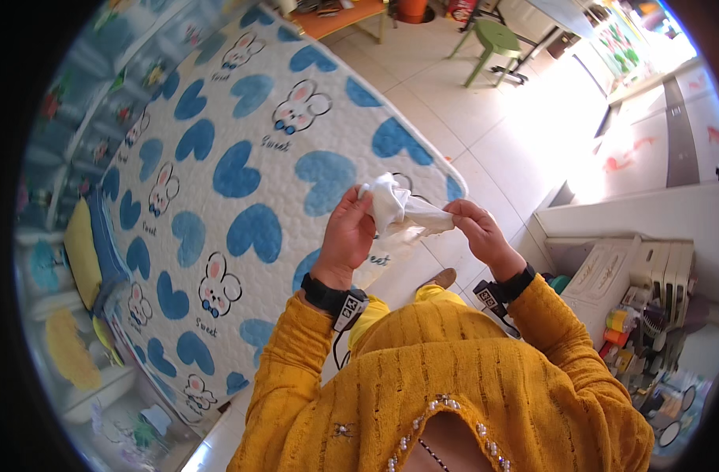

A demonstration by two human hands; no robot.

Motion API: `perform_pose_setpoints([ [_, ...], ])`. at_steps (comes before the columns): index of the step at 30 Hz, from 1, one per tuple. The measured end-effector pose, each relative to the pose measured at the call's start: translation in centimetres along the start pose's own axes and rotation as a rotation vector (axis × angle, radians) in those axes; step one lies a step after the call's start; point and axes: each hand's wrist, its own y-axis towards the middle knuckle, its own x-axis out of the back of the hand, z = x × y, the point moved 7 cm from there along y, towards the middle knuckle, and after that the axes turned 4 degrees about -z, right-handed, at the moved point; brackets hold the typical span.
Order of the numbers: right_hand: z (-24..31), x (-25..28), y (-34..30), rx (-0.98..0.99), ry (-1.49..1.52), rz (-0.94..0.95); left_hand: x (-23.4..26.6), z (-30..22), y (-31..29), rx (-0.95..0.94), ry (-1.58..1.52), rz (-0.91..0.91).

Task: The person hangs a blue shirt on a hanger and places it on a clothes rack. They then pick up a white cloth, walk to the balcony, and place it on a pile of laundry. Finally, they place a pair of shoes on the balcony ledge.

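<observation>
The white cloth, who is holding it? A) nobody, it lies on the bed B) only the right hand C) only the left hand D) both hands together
D: the white cloth is stretched in the air between the left hand and the right hand, with fingers of each pinching one end, above the mattress with blue hearts and bunnies.

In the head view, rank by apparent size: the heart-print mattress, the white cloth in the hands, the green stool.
1. heart-print mattress, by far the largest.
2. white cloth.
3. green stool; it looks close to the cloth, and it stands farther off, so that order is unsure.
</observation>
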Motion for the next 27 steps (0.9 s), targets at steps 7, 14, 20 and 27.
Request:
perform_pose_setpoints([
  [7,0.4,18.0,-3.8,-0.03,0.791,0.038,-14.7,13.6,7.0,0.176,0.045,0.211],
  [14,1.1,31.0,-5.4,0.028,1.035,-0.068,-25.5,21.8,14.5,0.246,0.194,0.278],
  [20,-1.6,43.0,-4.9,0.084,1.001,-0.349,-27.8,25.8,25.2,0.025,0.446,0.096],
  [27,-5.6,56.6,0.3,0.125,0.977,-0.531,-32.6,33.1,40.3,0.034,0.662,0.247],
])
